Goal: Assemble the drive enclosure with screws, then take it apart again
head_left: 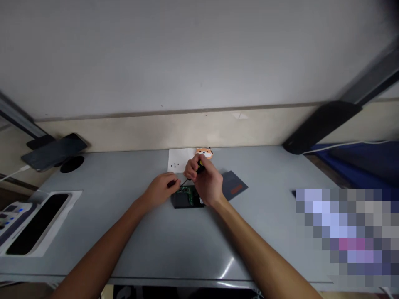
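Observation:
A small black device with its green circuit board (188, 196) exposed lies in the middle of the grey table (174, 241). My right hand (205, 180) is closed around a dark-handled screwdriver (199, 167) with its shaft angled down and left toward the board's far edge. My left hand (162, 189) rests at the device's left far corner, fingers pinched at the screwdriver tip. A dark grey cover with a red label (234, 185) lies just right of my right hand.
A white paper (177, 160) holding several tiny black screws lies behind the device, beside an orange animal figure (205, 152). A phone on a stand (54, 151) sits far left, a white tray (34, 222) near left, a black lamp arm (321, 124) at right.

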Demonstrator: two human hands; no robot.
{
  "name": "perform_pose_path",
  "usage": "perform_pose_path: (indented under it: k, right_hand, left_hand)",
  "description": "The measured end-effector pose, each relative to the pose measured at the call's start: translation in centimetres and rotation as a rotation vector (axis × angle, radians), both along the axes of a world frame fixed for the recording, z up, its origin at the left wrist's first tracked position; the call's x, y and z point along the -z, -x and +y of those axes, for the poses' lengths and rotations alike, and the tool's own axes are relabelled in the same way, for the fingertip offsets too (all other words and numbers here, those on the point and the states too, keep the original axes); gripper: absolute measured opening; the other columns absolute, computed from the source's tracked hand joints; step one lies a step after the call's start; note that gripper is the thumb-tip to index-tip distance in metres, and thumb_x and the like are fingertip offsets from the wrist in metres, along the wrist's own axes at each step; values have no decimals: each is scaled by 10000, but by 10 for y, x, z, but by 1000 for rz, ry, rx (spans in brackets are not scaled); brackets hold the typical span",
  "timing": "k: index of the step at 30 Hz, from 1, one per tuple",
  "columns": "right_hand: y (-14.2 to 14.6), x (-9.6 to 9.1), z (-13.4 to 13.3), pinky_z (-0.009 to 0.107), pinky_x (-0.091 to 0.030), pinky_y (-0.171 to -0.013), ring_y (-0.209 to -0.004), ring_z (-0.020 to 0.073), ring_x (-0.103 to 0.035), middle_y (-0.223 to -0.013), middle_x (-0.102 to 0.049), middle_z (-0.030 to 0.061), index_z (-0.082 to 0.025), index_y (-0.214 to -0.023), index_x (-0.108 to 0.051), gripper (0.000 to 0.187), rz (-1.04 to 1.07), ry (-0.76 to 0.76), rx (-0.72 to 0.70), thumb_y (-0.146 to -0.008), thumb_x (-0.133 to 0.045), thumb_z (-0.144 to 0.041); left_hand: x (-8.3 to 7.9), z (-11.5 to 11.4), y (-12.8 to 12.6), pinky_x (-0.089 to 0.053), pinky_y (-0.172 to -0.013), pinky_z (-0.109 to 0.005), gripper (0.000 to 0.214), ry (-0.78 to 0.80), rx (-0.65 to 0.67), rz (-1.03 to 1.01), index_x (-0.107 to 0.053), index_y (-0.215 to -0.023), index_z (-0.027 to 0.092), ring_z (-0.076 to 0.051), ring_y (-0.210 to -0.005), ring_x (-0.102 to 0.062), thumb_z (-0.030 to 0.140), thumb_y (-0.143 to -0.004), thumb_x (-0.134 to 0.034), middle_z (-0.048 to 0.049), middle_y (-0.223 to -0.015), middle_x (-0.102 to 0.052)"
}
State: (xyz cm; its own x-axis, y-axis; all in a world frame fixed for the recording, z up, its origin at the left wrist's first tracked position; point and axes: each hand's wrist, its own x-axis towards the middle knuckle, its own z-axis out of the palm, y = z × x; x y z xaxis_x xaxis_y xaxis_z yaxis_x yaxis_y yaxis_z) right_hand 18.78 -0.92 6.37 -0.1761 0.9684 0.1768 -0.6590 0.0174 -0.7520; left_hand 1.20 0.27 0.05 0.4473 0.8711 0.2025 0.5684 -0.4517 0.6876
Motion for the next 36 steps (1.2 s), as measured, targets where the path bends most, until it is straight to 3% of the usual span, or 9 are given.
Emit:
perform_pose_path:
  k: [8,16,36]
  right_hand:
    - [-1,-6,-1,290,-299,-555,-566,125,-261,-654,-298,-26,-212,-664,-463,374,11,39,-10,-950,-539,-440]
    - [-1,-4,2,291,-301,-542,-573,126,-287,-710,-327,-15,-218,-685,-448,350,18,32,69,-965,-523,-414]
    - [2,-4,-2,295,-276,-560,-566,123,-282,-644,-307,-26,-205,-660,-481,365,30,7,-5,-957,-538,-410]
  left_hand:
    - [-3,-2,0,-355,-638,-257,296,16,-6,-7,-540,-709,179,-119,-660,-475,300,-977,-509,26,-704,-518]
    - [-6,-3,-1,-348,-622,-256,308,30,-13,-4,-513,-686,178,-119,-650,-458,290,-973,-501,23,-694,-517]
    - [-5,-3,-2,-344,-633,-256,282,21,1,-16,-524,-696,179,-120,-663,-466,256,-966,-499,25,-703,-518]
